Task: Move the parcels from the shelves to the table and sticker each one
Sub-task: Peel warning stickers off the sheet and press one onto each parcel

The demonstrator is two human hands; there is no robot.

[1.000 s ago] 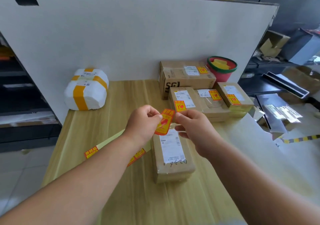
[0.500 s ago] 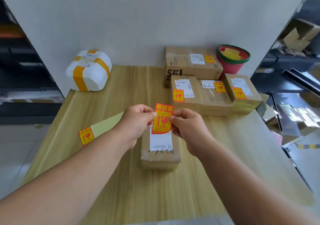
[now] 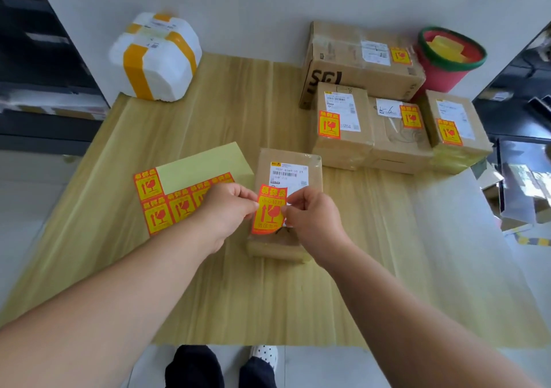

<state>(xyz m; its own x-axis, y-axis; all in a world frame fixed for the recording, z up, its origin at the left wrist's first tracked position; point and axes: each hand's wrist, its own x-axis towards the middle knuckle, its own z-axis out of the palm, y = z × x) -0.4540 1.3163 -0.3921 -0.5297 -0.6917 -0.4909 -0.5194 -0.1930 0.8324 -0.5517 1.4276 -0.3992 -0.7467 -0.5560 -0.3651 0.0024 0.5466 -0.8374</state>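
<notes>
Your left hand point(image 3: 226, 208) and right hand point(image 3: 313, 217) each pinch one side edge of a single red-and-yellow sticker point(image 3: 269, 210), fingers closed on it, over the one brown parcel point(image 3: 265, 164) lying mid-worktop point(image 3: 268, 298). One sticker sheet point(image 3: 202, 164) lies just left of it. Four brown boxes point(image 3: 343, 125) at back right carry one sticker each; one white parcel point(image 3: 161, 59) sits back left.

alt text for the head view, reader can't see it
The left hand and right hand pinch an orange fragile sticker over a brown parcel on a wooden table. A sticker sheet lies left; four stickered boxes sit behind.
</notes>
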